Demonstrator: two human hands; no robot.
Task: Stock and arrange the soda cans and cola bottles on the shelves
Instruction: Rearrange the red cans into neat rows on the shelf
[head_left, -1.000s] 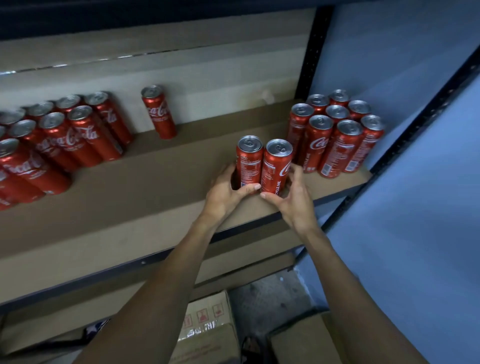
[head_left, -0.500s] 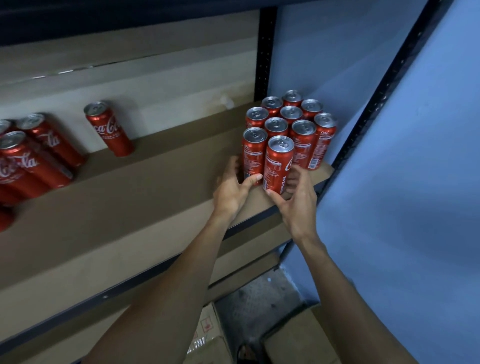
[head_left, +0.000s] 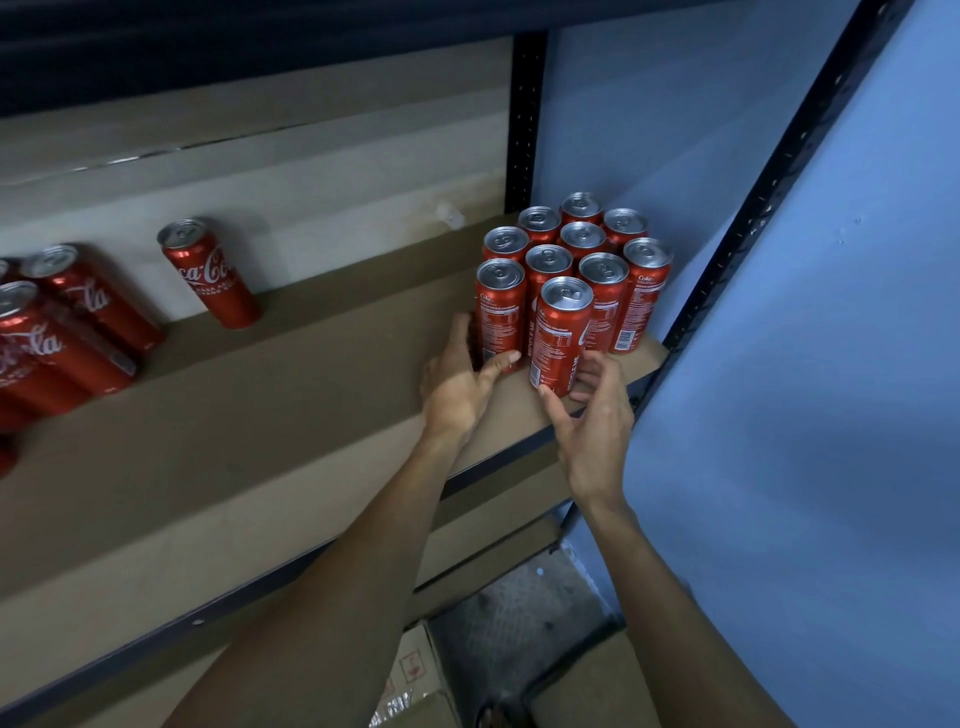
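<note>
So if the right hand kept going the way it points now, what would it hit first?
The front can: the right hand cups its base. Pushed further, that can would likely meet the cluster of cans right behind it, though the gap is hard to judge.

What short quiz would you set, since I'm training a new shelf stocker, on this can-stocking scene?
1. True or false: the lone can lies on its side.
2. Which hand grips the frontmost can? A) left B) right C) neither
3. Counting both gripped cans, how many cans form the cluster at the right end of the shelf?
Key: 1 false, it stands upright. 2 B: the right hand; the left hand grips the neighbouring can. 3 ten.
</note>
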